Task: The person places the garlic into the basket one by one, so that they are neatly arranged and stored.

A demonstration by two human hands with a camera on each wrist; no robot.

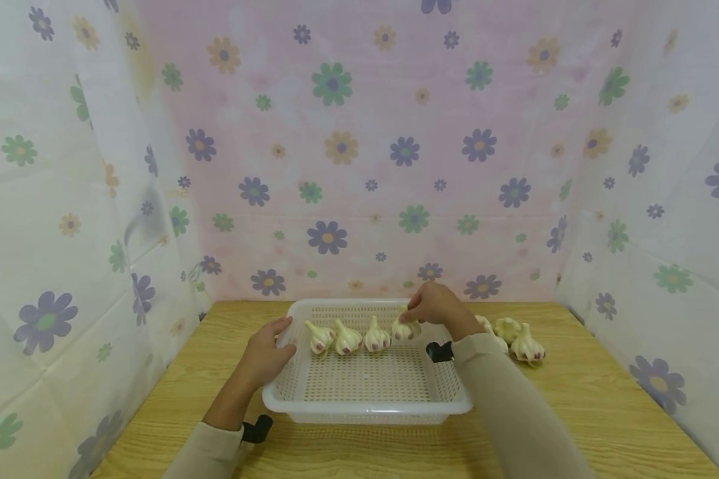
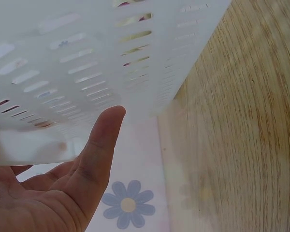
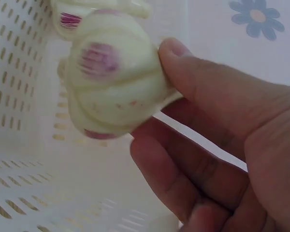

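My right hand [image 1: 440,307] pinches a garlic bulb [image 3: 118,72] between thumb and fingers, over the back right of the white plastic basket [image 1: 368,407]. In the right wrist view, purple patches show on the bulb's pale skin. To its left, three garlic bulbs, the nearest one [image 1: 377,336] among them, sit in a row inside the basket with stems up or tilted. My left hand [image 1: 266,352] rests at the basket's left rim. In the left wrist view its thumb [image 2: 102,140] is straight, beside the slotted outer wall.
On the wooden table [image 1: 186,406], right of the basket, lies a group of garlic bulbs [image 1: 527,346], partly hidden behind the right forearm. Flower-print cloth walls [image 1: 371,166] enclose the table at the back and both sides.
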